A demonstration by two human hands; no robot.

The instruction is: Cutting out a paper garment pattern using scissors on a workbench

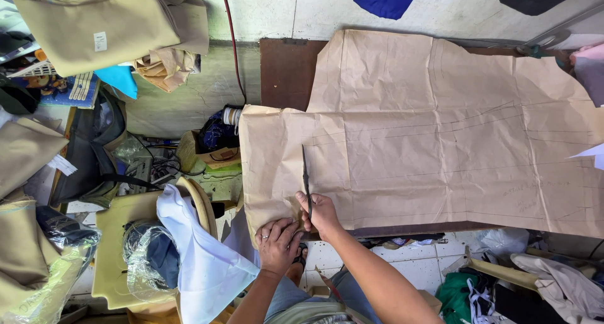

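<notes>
The large sheet of brown pattern paper [428, 141] lies flat across a dark wooden table [286, 72], its near-left corner hanging just past the table's near edge, pencilled lines running along its length. A pair of scissors [306, 179] stands in the paper near that left end, blades pointing away from the person along a cut line, gripped by the right hand [322, 214] with fingers curled tight through the handles. Just beside it the left hand [277, 245] lies on the paper's near edge, fingers bent and pressed together on the sheet, a ring on 1 finger. To the right the paper stretches unobstructed to the frame edge, where a white scrap [591, 154] touches it; beyond its far edge only a strip of bare table shows before the wall. Left of the table the space is crowded: a yellow plastic chair [116, 248] carries a white cloth [201, 261] and a clear plastic bag [148, 255] of what seems dark fabric, though the view is poor there. Folded tan fabric [94, 22] is stacked further back, and a green cloth [459, 296] lies on the tiled floor [421, 261] beneath.
</notes>
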